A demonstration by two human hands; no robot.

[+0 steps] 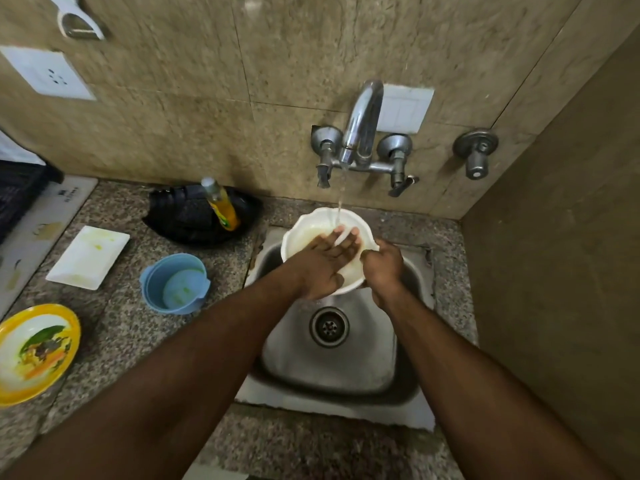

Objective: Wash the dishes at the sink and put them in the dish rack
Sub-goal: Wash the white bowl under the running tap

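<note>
A white scalloped bowl [311, 225] is held over the steel sink [363, 368], under water running from the chrome tap [362, 123]. My right hand [382, 263] grips the bowl's right rim. My left hand [329, 261] lies flat inside the bowl with straight fingers, rubbing its inner surface where the stream lands. On the granite counter to the left wait a blue cup [175, 284], a white rectangular plate [88, 256] and a yellow-rimmed patterned plate [34, 353], all soiled.
A yellow dish-soap bottle [221, 206] stands in a black tray [194, 216] behind the cup. A dark crate [17, 192] sits at the far left. A second valve [476, 152] sticks out of the wall on the right; a side wall closes the right.
</note>
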